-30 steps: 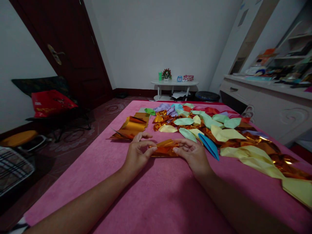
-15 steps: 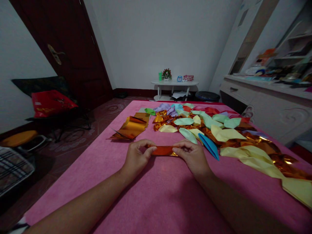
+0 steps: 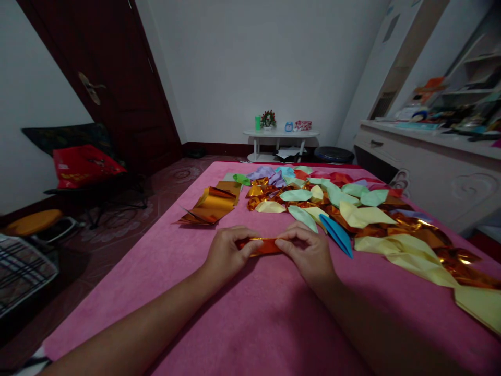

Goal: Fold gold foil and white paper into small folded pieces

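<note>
A narrow folded strip of shiny orange-gold foil paper (image 3: 267,246) is stretched between my two hands, just above the pink cloth. My left hand (image 3: 230,252) pinches its left part, thumb on the near face and fingers behind. At the other end, my right hand (image 3: 307,251) grips it between thumb and fingers. Beyond my left hand lies a loose stack of gold foil sheets (image 3: 213,204), its edges curling up. Right of my right hand rests a folded blue paper piece (image 3: 337,235).
Folded pale green (image 3: 296,195), yellow (image 3: 368,215) and gold foil pieces (image 3: 456,259) spread over the right side of the pink-covered table (image 3: 242,324). A chair with a red bag (image 3: 88,166) stands left. Behind is a small white table (image 3: 282,133); a cabinet (image 3: 426,156) is at right.
My left hand has slid slightly right along the strip, so a shorter length shows between my hands. The strip now tilts a little.
</note>
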Demonstrator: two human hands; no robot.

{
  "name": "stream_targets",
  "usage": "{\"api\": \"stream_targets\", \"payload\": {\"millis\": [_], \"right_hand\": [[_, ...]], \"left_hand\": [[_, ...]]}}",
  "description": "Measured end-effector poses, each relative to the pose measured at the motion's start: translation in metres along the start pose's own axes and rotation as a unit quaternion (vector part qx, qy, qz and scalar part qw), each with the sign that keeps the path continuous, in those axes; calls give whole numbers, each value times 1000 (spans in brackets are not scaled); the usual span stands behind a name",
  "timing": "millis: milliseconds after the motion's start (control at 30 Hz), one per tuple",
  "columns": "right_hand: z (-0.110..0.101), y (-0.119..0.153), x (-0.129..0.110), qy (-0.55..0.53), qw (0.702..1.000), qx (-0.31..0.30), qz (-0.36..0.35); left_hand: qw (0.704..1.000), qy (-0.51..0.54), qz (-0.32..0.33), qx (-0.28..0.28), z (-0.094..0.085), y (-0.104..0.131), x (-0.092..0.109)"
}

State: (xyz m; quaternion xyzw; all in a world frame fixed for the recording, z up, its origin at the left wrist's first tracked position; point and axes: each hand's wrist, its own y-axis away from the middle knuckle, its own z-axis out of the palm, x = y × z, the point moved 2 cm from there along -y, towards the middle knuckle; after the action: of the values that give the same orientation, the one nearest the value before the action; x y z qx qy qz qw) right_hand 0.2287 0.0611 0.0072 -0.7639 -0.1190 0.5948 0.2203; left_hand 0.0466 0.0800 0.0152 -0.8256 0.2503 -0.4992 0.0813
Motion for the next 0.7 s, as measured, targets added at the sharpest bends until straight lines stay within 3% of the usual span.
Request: {"api": "stream_targets", "payload": {"millis": [133, 367, 500, 600, 700], "right_hand": [[5, 4, -8, -16, 999, -31, -31], [0, 4, -6, -87, 995, -48, 26], [2, 5, -2, -95, 991, -62, 70], [4, 6, -5, -83, 992, -78, 63], [7, 6, -8, -64, 994, -89, 31]], "left_hand": [[999, -13, 33, -24, 2, 1, 10], [991, 103, -90, 4, 3, 4, 16], [983, 128, -130, 7, 4, 2, 17], [987, 108, -118, 15, 3, 2, 17], [996, 61, -62, 2, 3, 5, 18]]}}
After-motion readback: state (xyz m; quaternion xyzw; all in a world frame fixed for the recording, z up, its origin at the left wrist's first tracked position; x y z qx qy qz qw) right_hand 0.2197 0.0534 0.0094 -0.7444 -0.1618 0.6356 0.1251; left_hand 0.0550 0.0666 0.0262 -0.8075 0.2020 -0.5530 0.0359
